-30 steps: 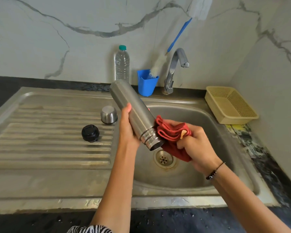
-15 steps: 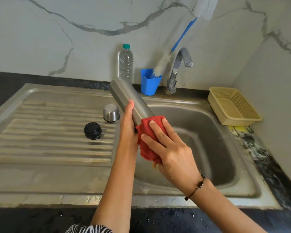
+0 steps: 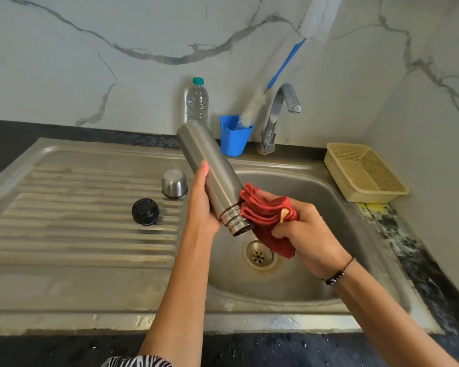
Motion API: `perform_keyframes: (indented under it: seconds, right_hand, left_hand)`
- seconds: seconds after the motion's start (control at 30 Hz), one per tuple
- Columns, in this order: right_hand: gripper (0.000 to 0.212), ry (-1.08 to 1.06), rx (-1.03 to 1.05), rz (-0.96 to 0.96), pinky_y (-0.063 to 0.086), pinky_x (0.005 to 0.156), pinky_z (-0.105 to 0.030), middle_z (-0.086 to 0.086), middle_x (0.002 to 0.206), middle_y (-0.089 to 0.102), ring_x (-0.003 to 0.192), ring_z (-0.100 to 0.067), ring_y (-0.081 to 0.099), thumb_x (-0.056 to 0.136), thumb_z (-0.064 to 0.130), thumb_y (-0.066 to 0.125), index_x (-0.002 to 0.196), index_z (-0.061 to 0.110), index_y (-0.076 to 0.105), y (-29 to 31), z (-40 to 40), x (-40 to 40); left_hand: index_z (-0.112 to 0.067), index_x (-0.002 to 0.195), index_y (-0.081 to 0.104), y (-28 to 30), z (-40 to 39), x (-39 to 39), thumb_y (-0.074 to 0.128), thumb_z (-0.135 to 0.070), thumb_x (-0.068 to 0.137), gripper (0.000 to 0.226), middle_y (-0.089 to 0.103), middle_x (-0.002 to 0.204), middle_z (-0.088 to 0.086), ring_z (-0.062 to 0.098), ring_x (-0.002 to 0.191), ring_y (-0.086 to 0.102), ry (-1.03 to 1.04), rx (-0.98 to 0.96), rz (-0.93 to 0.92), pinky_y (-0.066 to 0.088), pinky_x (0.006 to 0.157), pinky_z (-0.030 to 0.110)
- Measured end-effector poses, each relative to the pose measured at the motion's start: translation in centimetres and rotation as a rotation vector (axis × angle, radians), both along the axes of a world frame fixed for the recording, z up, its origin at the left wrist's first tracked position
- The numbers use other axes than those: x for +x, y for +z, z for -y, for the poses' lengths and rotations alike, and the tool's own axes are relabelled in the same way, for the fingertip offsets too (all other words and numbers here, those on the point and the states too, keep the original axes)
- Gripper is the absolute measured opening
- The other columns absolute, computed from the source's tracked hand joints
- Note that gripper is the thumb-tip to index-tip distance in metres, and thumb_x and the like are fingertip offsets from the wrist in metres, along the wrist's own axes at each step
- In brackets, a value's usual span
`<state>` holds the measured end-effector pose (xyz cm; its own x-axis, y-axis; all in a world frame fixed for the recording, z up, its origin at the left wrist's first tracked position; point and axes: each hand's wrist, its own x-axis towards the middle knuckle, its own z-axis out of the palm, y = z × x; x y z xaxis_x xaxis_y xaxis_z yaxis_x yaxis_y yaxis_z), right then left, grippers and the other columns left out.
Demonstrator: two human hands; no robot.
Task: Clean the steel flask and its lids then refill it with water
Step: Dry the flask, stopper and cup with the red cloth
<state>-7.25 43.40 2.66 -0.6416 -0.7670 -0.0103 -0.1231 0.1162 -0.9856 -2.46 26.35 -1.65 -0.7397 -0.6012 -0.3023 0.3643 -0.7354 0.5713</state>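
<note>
While the left hand [image 3: 200,205] curls round the lower half of the steel flask [image 3: 210,168], that long brushed-metal cylinder hangs tilted above the sink [image 3: 316,186], its flat base pointing up toward the wall and its threaded open neck aimed down near the drain [image 3: 259,255]. Ringed grooves mark the neck, and the smooth body shows a dull satin sheen. The right hand [image 3: 302,234] bunches a red cloth [image 3: 265,215], a soft, ribbed-looking fabric folded into thick layers, with fingers closed round it and its folds touching the flask just beside the neck; a loose corner droops below the hand. A dark beaded bracelet [image 3: 334,275] circles that wrist. On the ridged steel draining board [image 3: 77,215] left of the basin stand the two lids, well apart from the flask: a rounded steel cap [image 3: 174,183] like a small dome-shaped cup set mouth down, and nearer the camera a squat black plastic stopper [image 3: 145,211] with a ribbed rim. Behind, along the dark speckled desk [image 3: 64,131], a clear plastic water bottle [image 3: 196,102] with a teal cap stands against the veined marble wall, beside a blue plastic cup [image 3: 233,139] holding a bottle brush [image 3: 252,109] with white bristles and a blue handle. A curved chrome tap [image 3: 278,115] rises next to it, and a pale yellow perforated plastic basket [image 3: 363,173] sits at the right corner.
</note>
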Motion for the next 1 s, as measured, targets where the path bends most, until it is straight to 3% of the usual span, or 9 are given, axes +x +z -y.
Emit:
perform_keyframes:
  seconds: [0.1, 0.2, 0.33, 0.43, 0.5, 0.6, 0.8, 0.9, 1.0]
  right_hand:
    - [0.058, 0.018, -0.014, -0.247, 0.045, 0.097, -0.025, 0.005, 0.128, 0.059, 0.105, -0.006, 0.06, 0.074, -0.005, 0.056, 0.124, 0.025, 0.056, 1.2, 0.2, 0.8]
    - [0.062, 0.13, 0.068, -0.769, 0.035, 0.104, -0.015, -0.003, 0.147, 0.029, 0.128, -0.012, 0.042, 0.082, 0.035, 0.056, 0.138, 0.014, 0.041, 0.9, 0.8, 2.0]
    - [0.062, 0.148, 0.115, -1.116, 0.027, 0.112, -0.044, -0.018, 0.15, 0.025, 0.14, -0.035, 0.022, 0.091, 0.044, 0.041, 0.141, 0.008, 0.039, -0.8, 1.2, 2.6]
    - [0.057, 0.148, 0.079, -1.045, 0.025, 0.113, -0.041, -0.013, 0.148, 0.025, 0.14, -0.029, 0.021, 0.087, 0.033, 0.044, 0.138, 0.008, 0.043, -0.6, 1.4, 2.5]
    - [0.054, 0.137, 0.072, -0.852, 0.032, 0.11, -0.035, -0.009, 0.148, 0.027, 0.132, -0.023, 0.041, 0.087, 0.028, 0.05, 0.138, 0.012, 0.043, -0.3, 1.4, 2.7]
    - [0.053, 0.056, 0.093, -0.55, 0.044, 0.084, -0.013, 0.0, 0.118, 0.054, 0.072, 0.007, 0.057, 0.09, 0.013, 0.059, 0.138, 0.024, 0.04, 0.4, 0.8, 2.6]
    - [0.03, -0.052, 0.025, -0.091, 0.045, 0.099, -0.047, 0.004, 0.099, 0.067, 0.093, -0.01, 0.059, 0.091, 0.01, 0.057, 0.117, 0.023, 0.06, 0.6, 0.4, 2.5]
    - [0.038, -0.059, 0.033, -0.144, 0.045, 0.101, -0.036, 0.004, 0.108, 0.068, 0.099, -0.006, 0.06, 0.091, 0.009, 0.058, 0.126, 0.024, 0.056, 0.8, 0.3, 2.2]
    - [0.053, -0.072, 0.027, -0.52, 0.045, 0.092, -0.015, -0.005, 0.121, 0.061, 0.099, 0.0, 0.061, 0.088, 0.009, 0.06, 0.137, 0.018, 0.044, 1.5, 0.3, 1.9]
  left_hand:
    - [-0.008, 0.132, 0.05, 0.3, 0.2, 0.3, 0.066, -0.047, 0.076, 0.07, 0.059, 0.127, 0.024, 0.037, 0.114, 0.06, -0.001, 0.028, -0.067, 0.051, 0.094, 0.048]
    - [-0.004, 0.136, 0.047, 0.3, 0.0, 0.2, 0.064, -0.052, 0.079, 0.076, 0.053, 0.133, 0.027, 0.039, 0.119, 0.056, -0.045, 0.048, -0.113, 0.043, 0.103, 0.054]
    - [-0.002, 0.127, 0.052, 1.1, -0.4, 0.6, 0.055, -0.054, 0.086, 0.066, 0.066, 0.101, 0.016, 0.026, 0.095, 0.067, -0.044, -0.04, -0.105, 0.057, 0.084, 0.04]
    - [-0.001, 0.13, 0.049, 1.0, -0.9, 0.6, 0.053, -0.051, 0.088, 0.066, 0.067, 0.093, 0.014, 0.026, 0.086, 0.068, -0.028, 0.056, -0.154, 0.058, 0.072, 0.038]
    - [0.0, 0.132, 0.047, 0.8, -1.3, 0.5, 0.063, -0.052, 0.078, 0.077, 0.065, 0.104, 0.02, 0.033, 0.095, 0.068, -0.061, 0.118, -0.175, 0.056, 0.08, 0.046]
    - [-0.002, 0.133, 0.046, 0.3, -1.4, 0.0, 0.064, -0.053, 0.078, 0.077, 0.061, 0.107, 0.021, 0.034, 0.101, 0.065, -0.007, 0.119, -0.166, 0.05, 0.095, 0.052]
    - [-0.001, 0.122, 0.054, 0.0, -1.2, -0.2, 0.058, -0.055, 0.081, 0.068, 0.063, 0.095, 0.019, 0.03, 0.086, 0.064, 0.035, -0.033, -0.179, 0.05, 0.089, 0.046]
    - [0.0, 0.128, 0.052, 0.2, -0.7, 0.2, 0.059, -0.049, 0.082, 0.067, 0.062, 0.108, 0.024, 0.037, 0.107, 0.059, 0.008, -0.025, -0.197, 0.045, 0.1, 0.051]
    - [-0.001, 0.137, 0.044, 0.1, 0.1, 0.4, 0.06, -0.036, 0.085, 0.064, 0.055, 0.13, 0.023, 0.038, 0.125, 0.05, 0.012, 0.007, -0.204, 0.042, 0.105, 0.049]
